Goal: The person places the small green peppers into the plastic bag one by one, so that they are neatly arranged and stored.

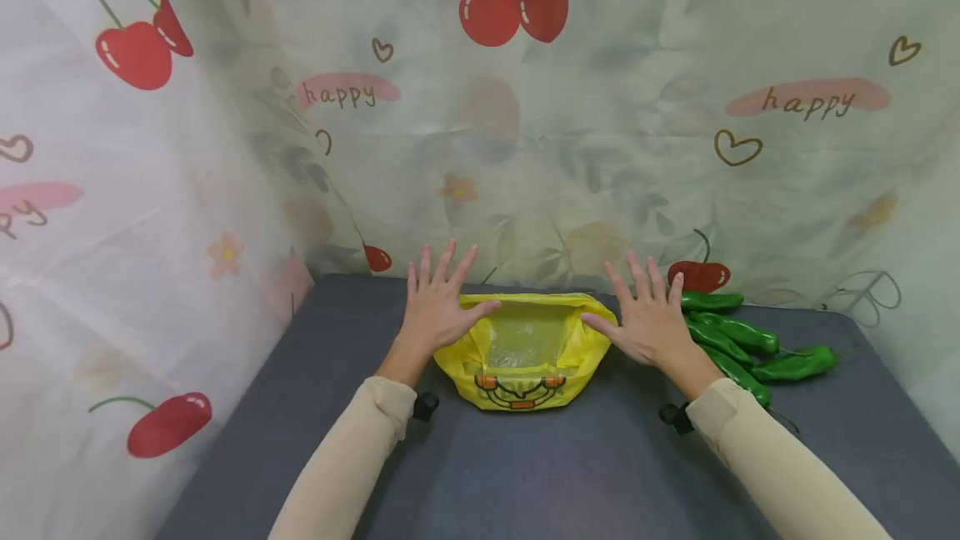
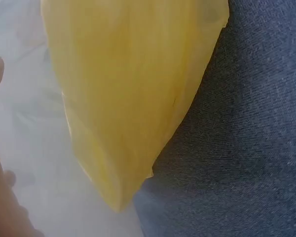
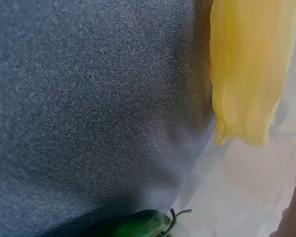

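Note:
A yellow plastic bag (image 1: 525, 390) stands on the dark grey table with its mouth spread wide; black and orange print marks its front. My left hand (image 1: 441, 307) is at the bag's left side, fingers straight and spread, thumb over the rim. On the other side, my right hand (image 1: 648, 319) is held the same way, its thumb overlapping the right rim in the head view. Neither hand grips anything. The left wrist view shows the bag's side (image 2: 123, 98) close up, with fingertips at the left edge. The right wrist view shows the bag's other end (image 3: 251, 74).
Several long green peppers (image 1: 795, 367) lie in a pile right of my right hand, one pepper (image 3: 138, 224) showing low in the right wrist view. A white curtain (image 1: 600, 190) printed with cherries hangs behind and left of the table (image 1: 525, 482).

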Motion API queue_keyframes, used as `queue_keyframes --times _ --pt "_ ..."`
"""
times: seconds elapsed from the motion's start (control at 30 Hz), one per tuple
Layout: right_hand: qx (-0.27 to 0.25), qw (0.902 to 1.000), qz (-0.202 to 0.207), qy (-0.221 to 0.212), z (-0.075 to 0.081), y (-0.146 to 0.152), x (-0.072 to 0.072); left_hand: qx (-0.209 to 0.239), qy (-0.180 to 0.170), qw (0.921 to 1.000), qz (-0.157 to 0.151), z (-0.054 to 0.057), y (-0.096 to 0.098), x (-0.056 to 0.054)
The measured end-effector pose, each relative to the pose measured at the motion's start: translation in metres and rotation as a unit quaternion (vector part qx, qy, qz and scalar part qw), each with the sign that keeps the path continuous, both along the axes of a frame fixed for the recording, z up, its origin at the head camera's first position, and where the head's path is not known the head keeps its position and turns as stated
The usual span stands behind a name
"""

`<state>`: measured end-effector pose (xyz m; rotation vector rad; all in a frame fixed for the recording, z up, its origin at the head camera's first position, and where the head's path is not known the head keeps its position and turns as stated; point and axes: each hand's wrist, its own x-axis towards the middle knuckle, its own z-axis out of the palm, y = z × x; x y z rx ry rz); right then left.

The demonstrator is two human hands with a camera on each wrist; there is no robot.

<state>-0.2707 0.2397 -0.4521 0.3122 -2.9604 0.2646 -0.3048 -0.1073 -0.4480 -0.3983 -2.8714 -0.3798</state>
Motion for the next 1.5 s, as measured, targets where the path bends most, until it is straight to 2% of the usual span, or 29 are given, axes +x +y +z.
queue_keyframes --times 0.17,0.4,0.53,0.77,1.03,1.37,1.5 --pt "-0.013 0.9999 -0.005 -0.009 0.000 0.008 0.004 0.045 -0.008 0.9987 -0.023 0.000 -0.007 0.004" --pt "-0.026 0.9997 0.001 -0.004 0.005 0.017 0.011 0.081 -0.005 0.9966 -0.011 -0.003 -0.021 0.011" --pt "-0.038 0.9993 -0.003 -0.001 0.005 0.023 0.017 0.100 0.001 0.9948 -0.022 -0.007 -0.025 0.013" --pt "-0.046 0.9989 -0.009 0.010 0.002 0.033 0.023 0.141 -0.014 0.9894 -0.031 -0.012 -0.033 0.018" --pt "-0.069 0.9972 -0.024 0.015 0.009 0.046 0.033 0.207 -0.044 0.9772 -0.018 -0.017 -0.045 0.021" --pt "-0.126 0.9915 -0.014 0.030 -0.002 0.067 0.044 0.275 -0.063 0.9594 -0.010 -0.030 -0.058 0.029" --pt "-0.148 0.9882 -0.018 0.034 -0.005 0.075 0.050 0.293 -0.068 0.9537 -0.005 -0.034 -0.061 0.028"
